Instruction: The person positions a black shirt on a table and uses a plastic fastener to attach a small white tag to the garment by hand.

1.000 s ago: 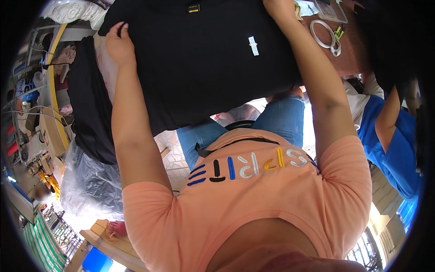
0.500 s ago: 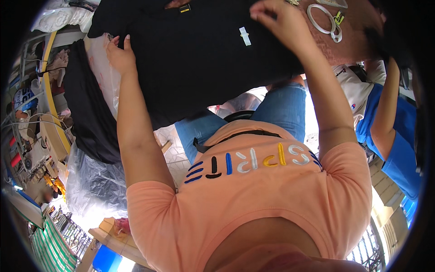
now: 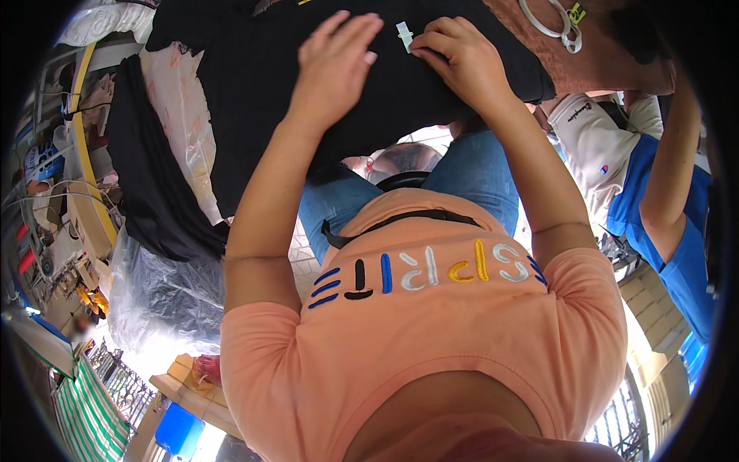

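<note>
Already the black garment (image 3: 246,92) lies flat, upper centre; right hand (image 3: 467,63) pinches its attached white strip (image 3: 404,34), left hand's (image 3: 331,71) grip spread.

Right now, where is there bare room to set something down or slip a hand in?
The brown surface has a bare patch right of the black garment, below the pale loop. The garment is bare between the left hand and right hand. It's crowded at the white tag, beside the right hand, and in the far-left clutter.

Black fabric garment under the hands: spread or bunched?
Spread: black fabric garment lies broad, mostly smooth, beneath the left hand and right hand, small white rectangular strip on top. Hidden folds: cannot tell.
</note>
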Demonstrator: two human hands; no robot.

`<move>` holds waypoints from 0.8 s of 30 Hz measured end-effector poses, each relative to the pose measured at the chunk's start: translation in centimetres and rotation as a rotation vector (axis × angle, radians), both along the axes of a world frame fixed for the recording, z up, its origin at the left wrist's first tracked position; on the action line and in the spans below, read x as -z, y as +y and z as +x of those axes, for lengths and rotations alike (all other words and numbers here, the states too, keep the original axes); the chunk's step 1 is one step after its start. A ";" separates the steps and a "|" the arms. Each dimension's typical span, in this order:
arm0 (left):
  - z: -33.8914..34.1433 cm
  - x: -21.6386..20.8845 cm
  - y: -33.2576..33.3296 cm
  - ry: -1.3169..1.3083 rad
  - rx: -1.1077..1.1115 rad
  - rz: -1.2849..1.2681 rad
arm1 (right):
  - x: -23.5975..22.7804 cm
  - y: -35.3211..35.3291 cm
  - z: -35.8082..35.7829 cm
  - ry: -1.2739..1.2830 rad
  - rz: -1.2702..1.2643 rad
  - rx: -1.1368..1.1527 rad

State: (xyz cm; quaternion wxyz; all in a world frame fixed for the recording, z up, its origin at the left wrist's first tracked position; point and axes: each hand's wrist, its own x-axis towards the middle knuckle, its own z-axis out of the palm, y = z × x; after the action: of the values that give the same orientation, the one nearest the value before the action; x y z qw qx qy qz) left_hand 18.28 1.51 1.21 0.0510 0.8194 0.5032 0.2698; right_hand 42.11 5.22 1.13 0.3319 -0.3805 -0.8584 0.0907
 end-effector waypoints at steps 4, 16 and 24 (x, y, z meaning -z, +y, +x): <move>0.6 0.5 -0.2 0.112 0.148 -0.102 | 0.4 0.3 -0.3 -0.035 0.048 -0.040; 0.2 -0.6 0.4 0.459 0.204 -0.100 | 0.4 1.3 0.1 -0.137 0.101 -0.132; -0.5 -0.4 0.6 0.394 0.246 -0.136 | 1.0 -0.1 2.8 0.202 -0.211 -0.186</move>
State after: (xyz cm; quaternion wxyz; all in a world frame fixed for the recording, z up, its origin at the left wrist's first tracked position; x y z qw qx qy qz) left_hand 17.78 2.15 1.61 0.0393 0.9059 0.4170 0.0621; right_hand 44.95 5.07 0.16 0.3651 -0.3211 -0.8378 0.2482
